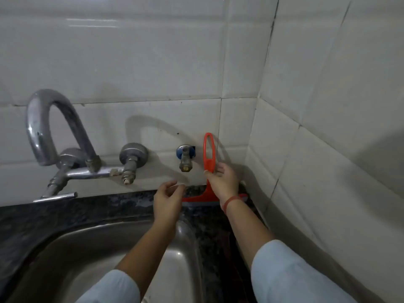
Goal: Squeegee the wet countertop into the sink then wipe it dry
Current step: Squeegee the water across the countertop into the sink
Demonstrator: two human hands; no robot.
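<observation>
An orange squeegee (209,153) stands upright against the tiled back wall, its blade resting on the dark speckled countertop (87,209) behind the steel sink (91,254). My right hand (223,182) grips the squeegee's looped handle low down. My left hand (167,200) hovers just left of the blade, fingers loosely curled and holding nothing. The middle of the blade is hidden behind my right wrist, which wears a red band.
A curved chrome faucet (52,127) with its valves juts from the wall at left. A small blue-handled tap (185,157) sits just left of the squeegee handle. White tiled walls meet in a corner (253,136) at right, close to the squeegee.
</observation>
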